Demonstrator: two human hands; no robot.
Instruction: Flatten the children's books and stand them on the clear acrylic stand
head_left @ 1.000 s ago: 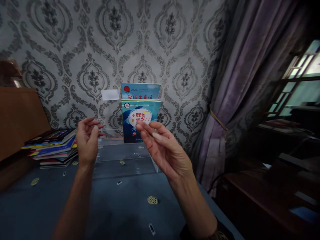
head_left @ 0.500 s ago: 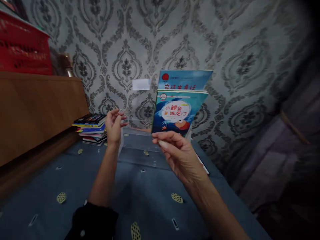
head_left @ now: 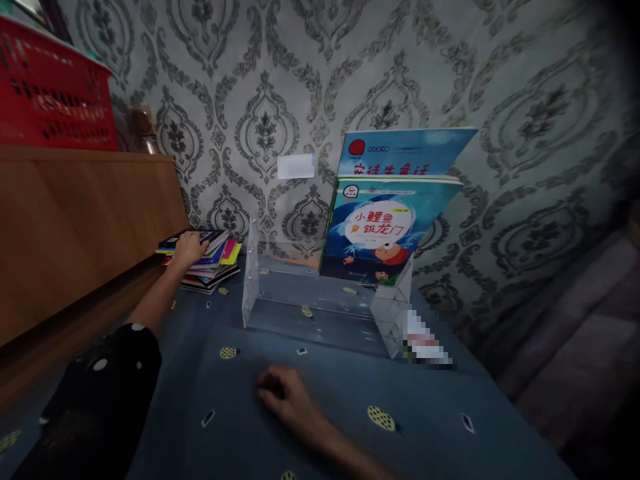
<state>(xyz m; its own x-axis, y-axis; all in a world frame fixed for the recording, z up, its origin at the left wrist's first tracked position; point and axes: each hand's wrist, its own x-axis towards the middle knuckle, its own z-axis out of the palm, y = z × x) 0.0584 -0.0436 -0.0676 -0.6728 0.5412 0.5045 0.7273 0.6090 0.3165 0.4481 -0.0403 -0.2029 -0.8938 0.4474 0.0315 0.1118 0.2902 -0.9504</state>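
Your left arm's stretched far left, left hand (head_left: pixel 190 249) over the book stack (head_left: pixel 216 259); can't tell if fingers grip. Right hand (head_left: pixel 287 395) near centre, curled loosely, unclenched.

The rack (head_left: pixel 251 283) is clear glossy plastic, the front book (head_left: pixel 373 230) smooth paper, the blue cloth (head_left: pixel 345 383) matt.

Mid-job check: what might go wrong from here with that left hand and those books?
The left hand is on top of the book stack, whose edges are uneven; dragging a top book might slide others loose.

The blue-covered books rise well above the clear rack at its right end, so a bump could perhaps tip them.
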